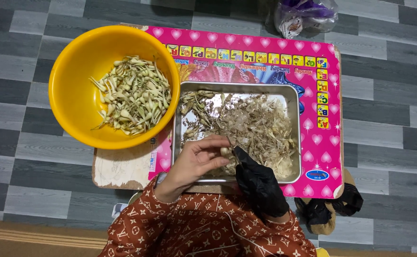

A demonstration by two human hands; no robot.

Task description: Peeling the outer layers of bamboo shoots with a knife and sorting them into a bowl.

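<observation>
A small pale bulb [224, 151] is pinched in the bare left hand [196, 162] over the metal tray [294, 100]. A thin blade is gripped in the gloved right hand [258, 183]. Cuts are best kept shallow, away from fingertips. Peeled bulbs are piled in the yellow bowl [70, 95].

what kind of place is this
Probably a home floor used for kitchen prep: grey patterned flooring, a low pink board bearing a metal tray of peelings, and a yellow bowl of trimmed bulbs.
</observation>
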